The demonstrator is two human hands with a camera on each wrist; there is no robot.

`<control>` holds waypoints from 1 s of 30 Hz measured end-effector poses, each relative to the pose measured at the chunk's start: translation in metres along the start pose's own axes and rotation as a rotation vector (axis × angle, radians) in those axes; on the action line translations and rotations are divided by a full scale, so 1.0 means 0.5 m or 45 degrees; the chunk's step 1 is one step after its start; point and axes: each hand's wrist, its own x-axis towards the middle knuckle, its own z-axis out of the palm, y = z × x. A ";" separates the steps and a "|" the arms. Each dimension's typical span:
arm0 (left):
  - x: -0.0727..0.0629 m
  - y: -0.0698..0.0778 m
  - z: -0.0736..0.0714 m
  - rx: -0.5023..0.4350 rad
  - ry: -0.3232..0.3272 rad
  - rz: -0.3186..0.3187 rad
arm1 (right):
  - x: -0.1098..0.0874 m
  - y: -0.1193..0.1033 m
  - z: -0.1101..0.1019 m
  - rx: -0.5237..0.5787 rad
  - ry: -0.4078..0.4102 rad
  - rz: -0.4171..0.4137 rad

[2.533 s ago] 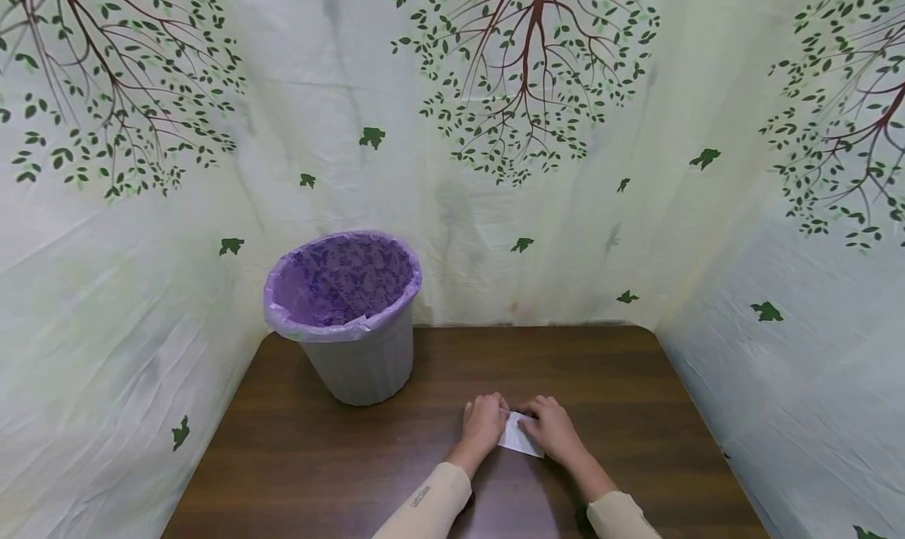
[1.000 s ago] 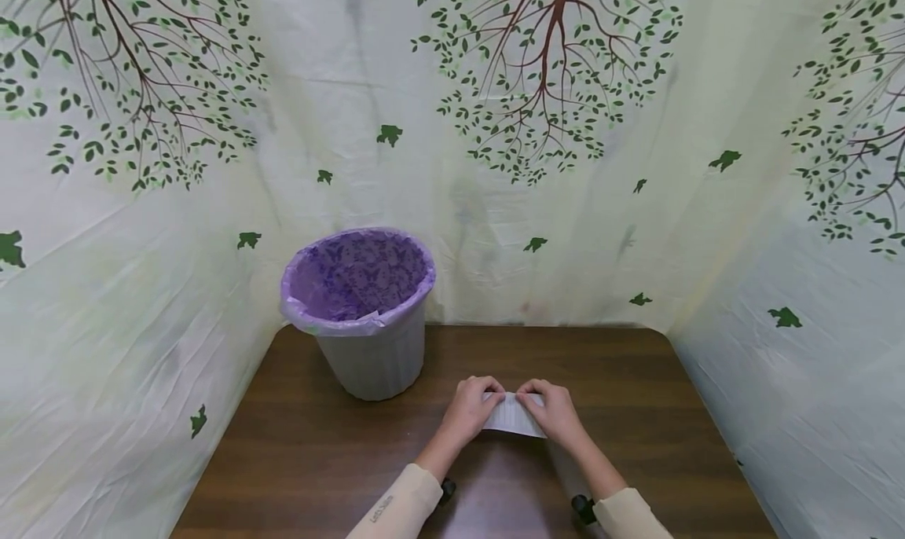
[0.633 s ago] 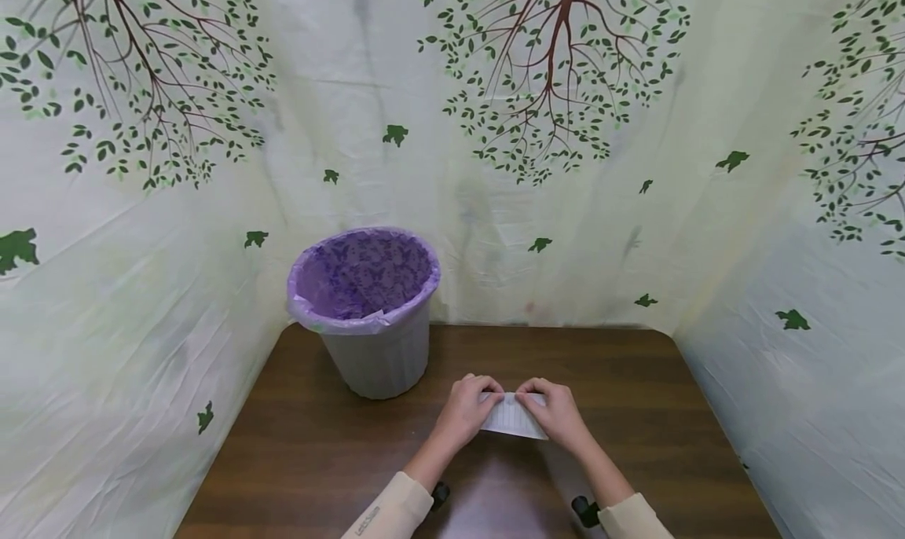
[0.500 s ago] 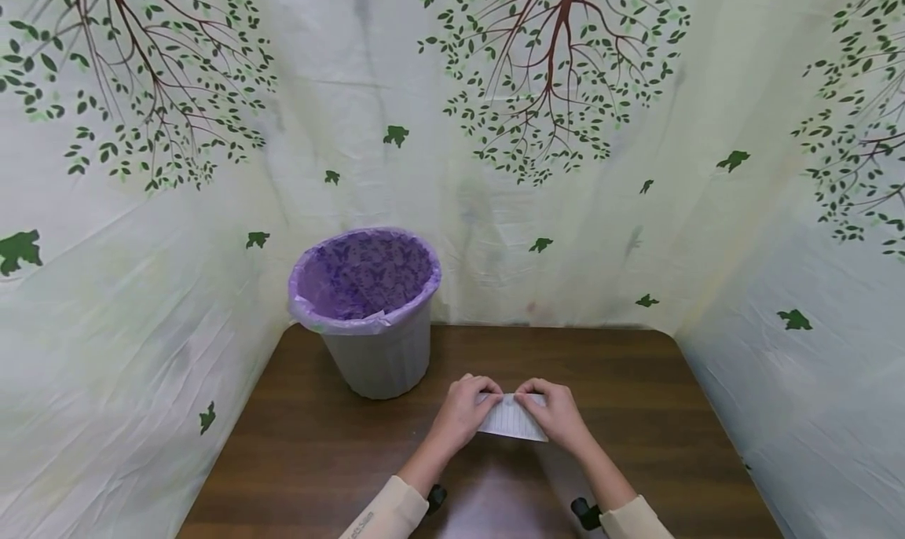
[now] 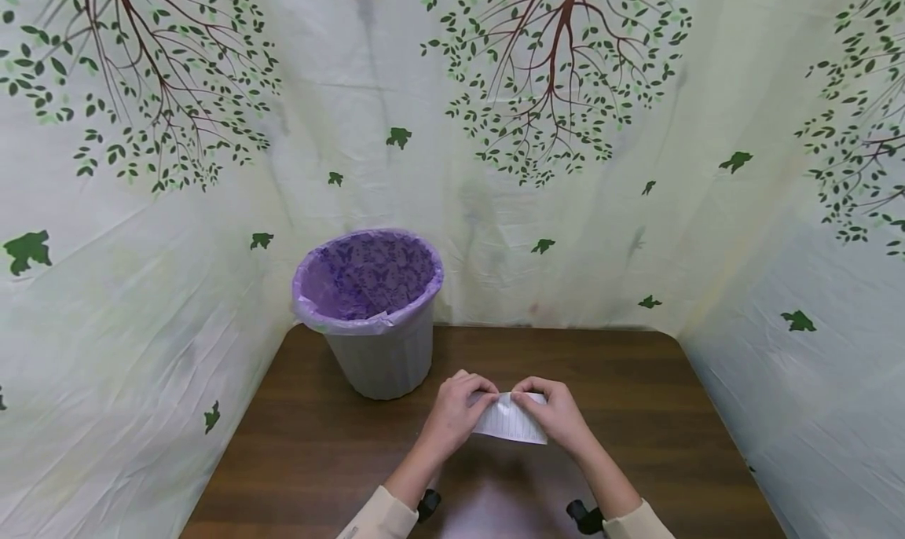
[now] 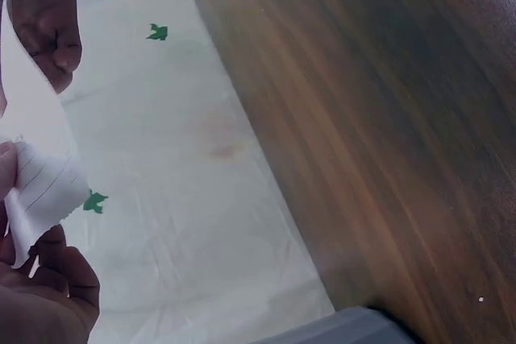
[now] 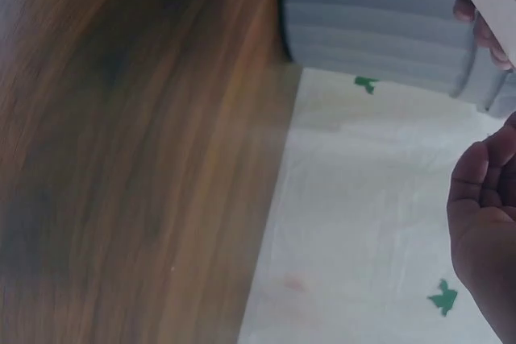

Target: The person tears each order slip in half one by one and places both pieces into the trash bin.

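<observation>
A small sheet of lined white paper (image 5: 511, 423) is held just above the brown table, between the two hands. My left hand (image 5: 452, 417) pinches its upper left edge between thumb and fingers. At the top edge, farther right, my right hand (image 5: 557, 417) pinches the sheet the same way. In the left wrist view the paper (image 6: 48, 187) has a ragged edge and bends near the left hand (image 6: 56, 292). The right wrist view catches only a corner of the paper (image 7: 493, 10) and part of the right hand (image 7: 488, 207).
A grey waste bin (image 5: 385, 362) with a purple patterned liner (image 5: 368, 276) stands at the table's back left. The brown wooden table (image 5: 339, 460) meets a pale cloth backdrop (image 5: 481, 272) printed with trees and leaves, which also hangs at both sides.
The hands have come to pinch the paper's top edge side by side, its lined face now showing. Lately the left hand has drifted slightly left. The head view has turned a little left.
</observation>
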 end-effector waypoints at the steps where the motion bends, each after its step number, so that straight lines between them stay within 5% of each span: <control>1: -0.002 0.001 -0.003 -0.007 0.009 0.012 | -0.001 -0.002 0.000 0.021 -0.007 0.013; 7: -0.011 0.011 -0.018 -0.028 0.052 0.056 | -0.005 -0.012 0.002 0.134 -0.040 0.097; 15: -0.017 0.021 -0.033 -0.030 0.031 -0.003 | -0.007 -0.019 0.004 0.180 -0.068 0.115; 30: -0.021 0.037 -0.047 -0.048 0.103 0.115 | -0.009 -0.025 0.002 0.175 -0.070 0.104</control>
